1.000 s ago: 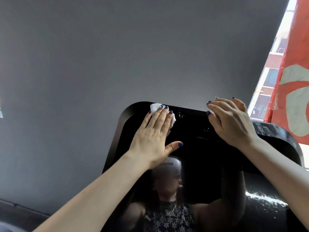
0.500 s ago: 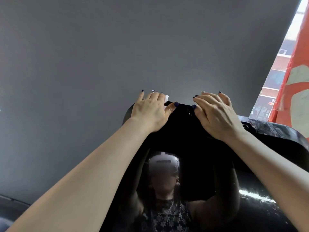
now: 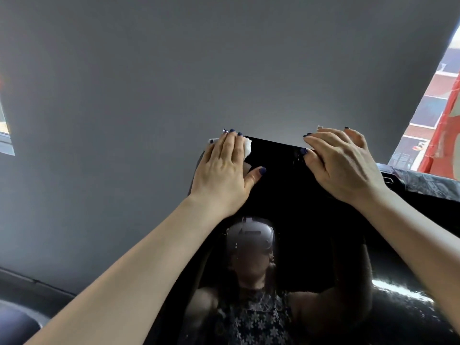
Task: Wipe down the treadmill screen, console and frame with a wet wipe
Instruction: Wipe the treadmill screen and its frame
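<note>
Currently left hand (image 3: 221,173) lay flat, fingers straight, pressing wet wipe (image 3: 247,150) on screen (image 3: 281,185) top-left corner; right hand (image 3: 344,165) draped over top edge, steadying. Best: even pressure, overlapping strokes along edge.

Black screen (image 3: 278,185), white wipe (image 3: 247,150)

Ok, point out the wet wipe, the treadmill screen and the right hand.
wet wipe (image 3: 247,148), head view, white corner showing beside the left hand's fingers.
treadmill screen (image 3: 278,175), head view, bare black glass between the hands.
right hand (image 3: 348,168), head view, back of the hand.
</note>
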The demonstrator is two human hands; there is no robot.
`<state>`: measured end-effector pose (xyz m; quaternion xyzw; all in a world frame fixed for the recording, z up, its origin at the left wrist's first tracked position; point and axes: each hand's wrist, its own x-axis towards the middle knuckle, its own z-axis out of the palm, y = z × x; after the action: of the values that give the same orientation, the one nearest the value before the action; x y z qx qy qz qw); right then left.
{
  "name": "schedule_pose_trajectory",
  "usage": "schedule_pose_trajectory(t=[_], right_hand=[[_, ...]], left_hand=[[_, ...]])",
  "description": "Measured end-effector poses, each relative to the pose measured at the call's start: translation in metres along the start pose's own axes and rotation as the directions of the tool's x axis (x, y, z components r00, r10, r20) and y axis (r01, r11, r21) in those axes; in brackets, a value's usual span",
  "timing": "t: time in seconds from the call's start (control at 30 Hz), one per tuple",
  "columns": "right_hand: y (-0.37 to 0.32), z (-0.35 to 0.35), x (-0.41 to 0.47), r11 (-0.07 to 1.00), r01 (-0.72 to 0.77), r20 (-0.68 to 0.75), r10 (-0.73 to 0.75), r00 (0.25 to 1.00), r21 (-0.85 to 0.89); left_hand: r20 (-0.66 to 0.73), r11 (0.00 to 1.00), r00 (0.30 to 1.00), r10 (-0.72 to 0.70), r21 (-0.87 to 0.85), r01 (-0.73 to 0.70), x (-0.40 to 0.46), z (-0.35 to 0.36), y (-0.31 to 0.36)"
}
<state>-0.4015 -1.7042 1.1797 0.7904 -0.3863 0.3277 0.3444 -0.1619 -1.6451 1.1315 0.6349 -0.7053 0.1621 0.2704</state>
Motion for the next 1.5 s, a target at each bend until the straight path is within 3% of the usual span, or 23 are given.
schedule_pose_trajectory(t=[0.27, 0.43, 0.57, 0.87, 1.27, 1.37, 1.5], right_hand=[[-0.004, -0.003, 0.001, 1.0, -0.021, -0.003, 0.021, 1.0, -0.007], [-0.003, -0.003, 0.001, 1.0, 0.006, -0.027, -0.007, 1.0, -0.016], [-0.002, -0.003, 0.002, 0.999, 0.05, -0.03, -0.05, 0.998, -0.005], [-0.003, -0.006, 0.009, 0.998, 0.06, 0.026, -0.061, 0.998, 0.022], [-0.003, -0.009, 0.003, 0.995, 0.1, 0.029, -0.1, 0.995, 0.017], [-0.006, -0.011, -0.001, 0.991, 0.133, 0.032, -0.134, 0.99, 0.021], [-0.026, -0.015, 0.006, 0.982, 0.178, 0.015, -0.179, 0.984, 0.057]], left_hand=[[0.034, 0.972, 0.998, -0.055, -0.227, 0.061, 0.036, -0.019, -0.015], [-0.028, 0.991, 0.998, 0.063, -0.114, -0.066, -0.001, -0.003, -0.018], [-0.006, 0.997, 0.998, 0.07, -0.044, -0.07, -0.029, 0.003, -0.027], [-0.029, 0.95, 0.998, -0.048, -0.31, 0.036, -0.026, 0.007, -0.03], [-0.119, 0.979, 0.974, 0.195, 0.079, -0.186, -0.065, 0.026, -0.053], [-0.098, 0.982, 0.978, 0.184, 0.053, -0.179, -0.076, 0.028, -0.054], [-0.144, 0.984, 0.983, 0.117, -0.115, -0.134, -0.085, 0.029, -0.046]])
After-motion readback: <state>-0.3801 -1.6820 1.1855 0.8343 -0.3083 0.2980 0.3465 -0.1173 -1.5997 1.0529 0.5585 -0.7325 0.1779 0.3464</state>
